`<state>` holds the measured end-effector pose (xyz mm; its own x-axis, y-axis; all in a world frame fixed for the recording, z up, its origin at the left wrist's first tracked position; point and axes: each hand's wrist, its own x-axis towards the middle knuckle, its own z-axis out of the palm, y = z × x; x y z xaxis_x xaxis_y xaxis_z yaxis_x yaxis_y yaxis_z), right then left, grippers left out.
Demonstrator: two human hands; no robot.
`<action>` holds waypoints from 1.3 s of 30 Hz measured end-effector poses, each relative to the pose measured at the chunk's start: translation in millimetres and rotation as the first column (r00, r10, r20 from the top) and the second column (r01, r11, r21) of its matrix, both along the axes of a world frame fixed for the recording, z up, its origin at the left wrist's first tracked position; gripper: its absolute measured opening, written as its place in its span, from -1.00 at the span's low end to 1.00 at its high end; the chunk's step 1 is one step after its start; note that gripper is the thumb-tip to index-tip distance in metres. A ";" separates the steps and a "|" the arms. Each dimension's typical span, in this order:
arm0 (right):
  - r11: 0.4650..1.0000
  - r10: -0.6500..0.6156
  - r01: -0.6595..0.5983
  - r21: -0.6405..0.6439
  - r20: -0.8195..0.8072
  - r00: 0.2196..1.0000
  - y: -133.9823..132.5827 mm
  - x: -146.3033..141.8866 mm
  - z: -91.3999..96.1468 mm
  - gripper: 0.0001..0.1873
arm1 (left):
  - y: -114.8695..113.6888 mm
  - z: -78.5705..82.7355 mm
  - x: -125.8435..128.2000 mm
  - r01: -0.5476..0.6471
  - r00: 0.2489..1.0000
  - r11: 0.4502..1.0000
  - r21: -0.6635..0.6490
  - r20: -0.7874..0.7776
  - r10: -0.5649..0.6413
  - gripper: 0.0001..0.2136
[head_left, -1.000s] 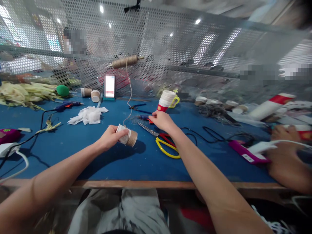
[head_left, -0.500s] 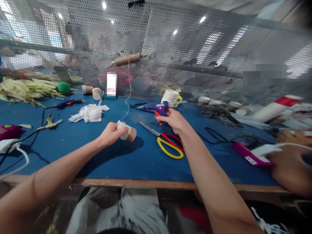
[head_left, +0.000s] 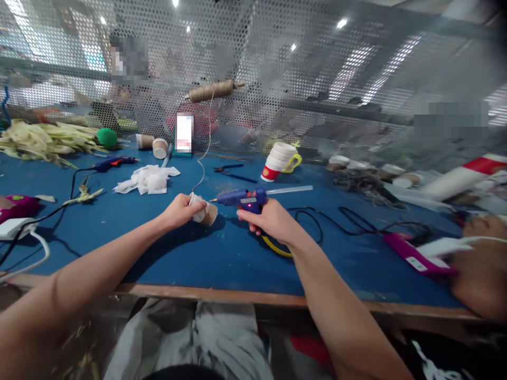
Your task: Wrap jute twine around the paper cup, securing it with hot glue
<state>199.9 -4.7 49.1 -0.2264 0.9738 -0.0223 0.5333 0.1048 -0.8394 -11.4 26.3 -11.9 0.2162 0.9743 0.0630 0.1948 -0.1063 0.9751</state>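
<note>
My left hand [head_left: 182, 210] grips a small paper cup [head_left: 208, 215] tilted on its side, its lower part wrapped in brown twine. A strand of twine [head_left: 209, 132] runs from the cup up to a spool [head_left: 212, 91] on the mesh. My right hand [head_left: 273, 219] is closed round the handle of a blue hot glue gun [head_left: 241, 198], whose red light is lit. A clear glue stick [head_left: 291, 190] sticks out of its back. The gun's nozzle points left, close to the cup; whether it touches I cannot tell. Scissors with a yellow handle [head_left: 277, 248] lie partly hidden under my right hand.
Behind stand stacked paper cups [head_left: 278, 158], pliers [head_left: 235, 173] and a phone [head_left: 184, 134]. Crumpled white tissue [head_left: 148, 180] and another glue gun [head_left: 114, 163] lie left. A black cord [head_left: 352, 221] and purple power strip [head_left: 418, 256] are right, beside another person's arm [head_left: 479, 264].
My right hand has brought the glue gun down and left from near the stacked cups to the twine-wrapped cup. My left hand still holds the cup in nearly the same place.
</note>
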 end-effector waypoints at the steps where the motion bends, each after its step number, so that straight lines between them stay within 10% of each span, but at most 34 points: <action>1: 1.000 0.005 -0.005 0.006 0.007 1.000 -1.2 -0.9 1.0 -0.81 | 0.3 -0.5 0.0 0.000 1.000 1.000 -0.001 0.003 0.000 -0.72; 39: 0.993 -0.004 -0.035 0.114 0.321 0.947 -14.7 -2.3 9.5 -0.71 | -1.1 0.5 2.2 0.015 0.997 0.999 0.031 -0.075 -0.013 -0.69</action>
<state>197.6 -19.5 58.6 -0.2410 0.9704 0.0176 0.7694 0.2021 -0.6060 -9.3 25.3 -11.4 0.2353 0.9689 0.0771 0.2650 -0.1403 0.9540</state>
